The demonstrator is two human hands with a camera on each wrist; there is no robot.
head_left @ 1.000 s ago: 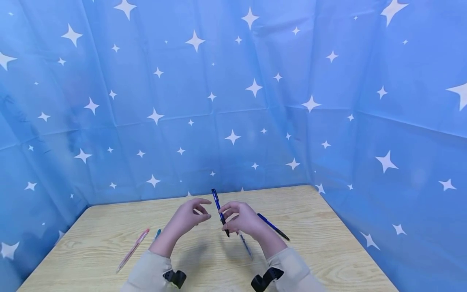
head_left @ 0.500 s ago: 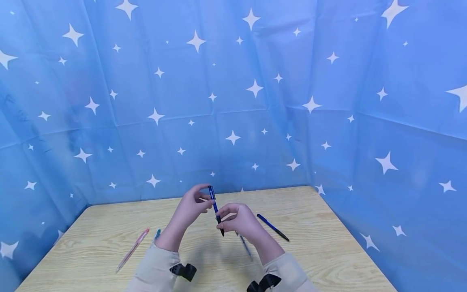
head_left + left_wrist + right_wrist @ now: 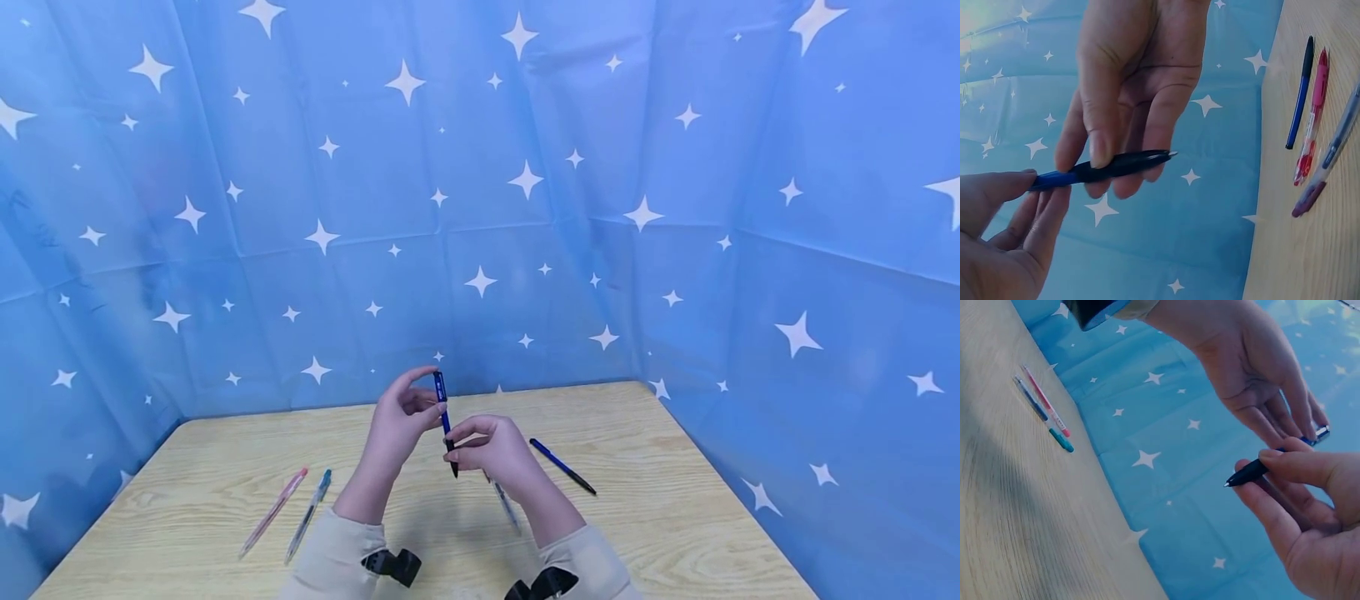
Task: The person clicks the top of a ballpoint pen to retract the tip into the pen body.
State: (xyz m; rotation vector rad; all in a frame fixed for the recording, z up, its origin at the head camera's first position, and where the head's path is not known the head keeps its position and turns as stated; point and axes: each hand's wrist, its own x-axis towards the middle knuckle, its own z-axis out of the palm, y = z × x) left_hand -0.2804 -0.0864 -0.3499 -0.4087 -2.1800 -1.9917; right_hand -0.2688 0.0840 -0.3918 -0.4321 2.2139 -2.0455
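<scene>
Both hands hold one blue ballpoint pen [image 3: 446,421] above the table, clip end up and black grip down. With thumb and fingers my left hand [image 3: 401,421] pinches its upper blue part, the index fingertip at the top end. Lower down, the black grip is pinched between thumb and fingers of my right hand [image 3: 491,450]. A silver writing tip shows beyond the black grip [image 3: 1147,161] in the left wrist view. The right wrist view also shows the pen's dark front end [image 3: 1247,473] pointing out from the right fingers.
On the wooden table [image 3: 637,533] lie a pink pen [image 3: 273,512] and a teal-ended clear pen [image 3: 307,517] at left. A clear pen [image 3: 504,504] lies partly behind the right hand, with another blue pen [image 3: 562,467] further right. A starry blue curtain [image 3: 480,208] surrounds the table.
The left hand, apart from the pen at first, has moved up and taken hold of its upper part. The pen has risen slightly and stands more upright; the right hand kept its hold.
</scene>
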